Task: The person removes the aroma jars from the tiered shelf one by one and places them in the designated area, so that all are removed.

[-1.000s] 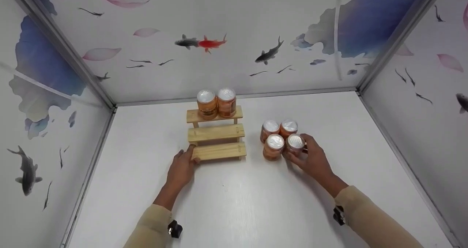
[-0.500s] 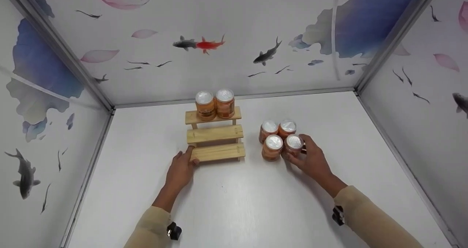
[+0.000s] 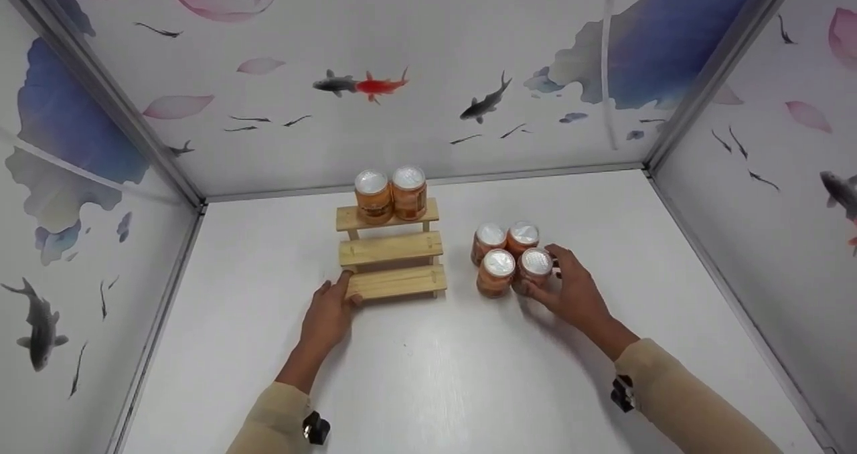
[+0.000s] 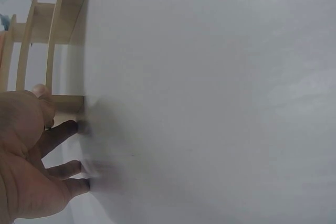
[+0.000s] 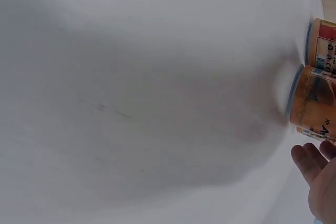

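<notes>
A three-step wooden rack (image 3: 395, 281) stands on the table in the head view. My left hand (image 3: 326, 317) pinches the left end of its lowest step between thumb and index finger. In the left wrist view, the other fingers (image 4: 65, 170) spread down to the tabletop. Right of the rack is a tight group of several orange jars with silvery lids. My right hand (image 3: 579, 296) holds the front-right jar (image 3: 535, 266), thumb in front and fingers at its right side. Beside it stands the front-left jar (image 3: 495, 276). The right wrist view shows jar labels (image 5: 320, 98) near my fingertips.
Two more orange jars (image 3: 373, 203) stand side by side on the rack's top step. Behind them rises a white back wall (image 3: 268, 153) printed with fish and petals. Similar side walls enclose the white table (image 3: 415, 387).
The head view has shifted slightly, so everything sits a little lower and further left. Both hands stay at the rack and the front-right jar; nothing else has visibly moved.
</notes>
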`<state>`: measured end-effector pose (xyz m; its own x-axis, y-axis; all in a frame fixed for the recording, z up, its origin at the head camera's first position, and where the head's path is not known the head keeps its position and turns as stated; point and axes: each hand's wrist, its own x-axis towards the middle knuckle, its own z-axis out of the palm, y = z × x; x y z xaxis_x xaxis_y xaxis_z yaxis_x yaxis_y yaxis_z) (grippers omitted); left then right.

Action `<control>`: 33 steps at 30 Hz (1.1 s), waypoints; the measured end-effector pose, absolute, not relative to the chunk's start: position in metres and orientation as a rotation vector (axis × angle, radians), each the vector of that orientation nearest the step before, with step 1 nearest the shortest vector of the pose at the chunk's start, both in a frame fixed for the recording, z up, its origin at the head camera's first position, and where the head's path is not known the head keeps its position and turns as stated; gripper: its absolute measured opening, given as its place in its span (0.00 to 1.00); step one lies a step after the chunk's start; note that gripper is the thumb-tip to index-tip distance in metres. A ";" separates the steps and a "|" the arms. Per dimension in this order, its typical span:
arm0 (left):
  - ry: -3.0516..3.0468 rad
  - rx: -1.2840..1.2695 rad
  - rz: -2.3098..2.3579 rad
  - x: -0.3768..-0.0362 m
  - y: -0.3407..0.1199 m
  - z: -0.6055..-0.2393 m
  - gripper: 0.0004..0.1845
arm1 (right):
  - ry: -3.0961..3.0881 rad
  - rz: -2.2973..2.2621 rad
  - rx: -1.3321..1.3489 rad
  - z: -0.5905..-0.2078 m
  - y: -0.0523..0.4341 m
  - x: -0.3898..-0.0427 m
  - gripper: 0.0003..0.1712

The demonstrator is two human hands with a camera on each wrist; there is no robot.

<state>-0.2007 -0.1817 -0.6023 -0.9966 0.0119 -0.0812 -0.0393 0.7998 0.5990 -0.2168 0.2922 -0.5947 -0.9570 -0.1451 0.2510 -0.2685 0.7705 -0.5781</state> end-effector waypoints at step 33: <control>2.902 -0.037 0.962 -0.200 -0.182 -0.606 0.32 | -2.694 0.878 0.486 -0.516 0.217 -0.273 0.50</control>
<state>-0.2005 -0.1817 -0.6056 -0.9961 0.0036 -0.0876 -0.0495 0.8019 0.5954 -0.2725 0.2165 -0.5156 -0.9084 -0.2308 0.3486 -0.3919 0.7605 -0.5177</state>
